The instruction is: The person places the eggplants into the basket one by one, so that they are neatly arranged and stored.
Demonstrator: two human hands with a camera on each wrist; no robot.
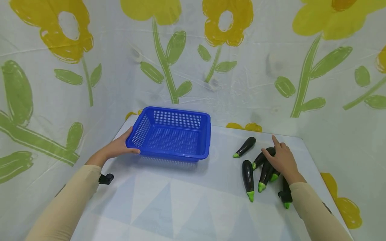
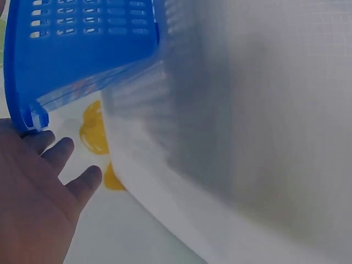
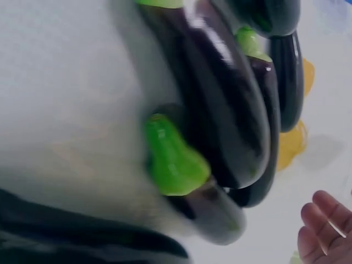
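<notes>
Eggplants (image 1: 248, 175) glossy purple-black, green-capped; basket (image 1: 172, 140) blue, perforated.

Pale walls (image 1: 256, 97) rose before me, splashed with yellow flowers (image 1: 150, 11) and green leaves (image 1: 176, 47); faint blue triangles (image 1: 158, 214) patterned the white counter (image 1: 223, 164).

- The basket (image 1: 172, 138) looks like smooth plastic.
- Those eggplants (image 1: 248, 175) are smooth and glossy.
- The sleeves (image 1: 67, 202) are matt cloth.
- Wall sheeting (image 1: 256, 73) looks faintly shiny.
</notes>
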